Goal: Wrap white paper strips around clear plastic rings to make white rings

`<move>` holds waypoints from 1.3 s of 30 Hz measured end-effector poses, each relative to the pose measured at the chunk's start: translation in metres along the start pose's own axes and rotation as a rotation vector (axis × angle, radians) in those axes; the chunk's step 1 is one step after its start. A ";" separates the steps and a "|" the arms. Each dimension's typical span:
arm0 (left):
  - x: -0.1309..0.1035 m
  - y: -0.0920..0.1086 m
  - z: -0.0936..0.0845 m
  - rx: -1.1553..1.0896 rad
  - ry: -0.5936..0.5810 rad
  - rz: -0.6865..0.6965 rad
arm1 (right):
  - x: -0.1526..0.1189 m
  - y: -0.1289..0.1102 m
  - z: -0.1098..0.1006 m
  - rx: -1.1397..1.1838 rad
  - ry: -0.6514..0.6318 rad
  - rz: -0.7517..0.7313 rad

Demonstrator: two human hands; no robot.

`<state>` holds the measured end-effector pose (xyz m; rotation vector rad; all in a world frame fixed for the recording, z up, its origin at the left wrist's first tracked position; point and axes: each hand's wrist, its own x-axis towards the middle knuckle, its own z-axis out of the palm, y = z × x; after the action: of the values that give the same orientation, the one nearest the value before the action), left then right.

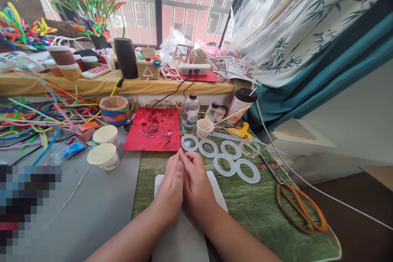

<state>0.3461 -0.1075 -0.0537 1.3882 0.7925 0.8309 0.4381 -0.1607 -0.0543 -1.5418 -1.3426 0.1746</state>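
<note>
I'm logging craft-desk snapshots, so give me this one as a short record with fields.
left hand: fingertips meeting the other hand's
right hand: pressed beside the left
held item: mostly hidden between the fingers, cannot tell what
below hands: white sheet
beyond hands: red sheet with dark red flakes
rings: five milky rings, right of the red sheet
tools: scissors with orange-brown handles; yellow glue gun
cup with sticks: paper cup, beyond the rings

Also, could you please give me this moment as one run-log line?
left hand and right hand: together, over white sheet; anything held: hidden; nearby: red sheet, white rings, scissors
</note>
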 end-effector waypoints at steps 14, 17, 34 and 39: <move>0.008 -0.004 -0.007 -0.006 0.004 -0.086 | 0.011 0.006 -0.021 -0.009 -0.328 0.070; 0.009 -0.004 -0.007 -0.079 0.029 -0.148 | 0.012 0.005 -0.020 0.096 -0.317 0.152; 0.021 0.011 -0.008 -0.528 -0.036 -0.231 | 0.013 0.017 -0.010 0.709 -0.075 0.495; 0.020 0.014 -0.013 -0.267 0.039 -0.163 | 0.020 0.005 -0.016 0.811 -0.144 0.604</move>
<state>0.3442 -0.0832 -0.0401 1.0597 0.7824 0.8060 0.4593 -0.1533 -0.0412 -1.1764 -0.7056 1.0820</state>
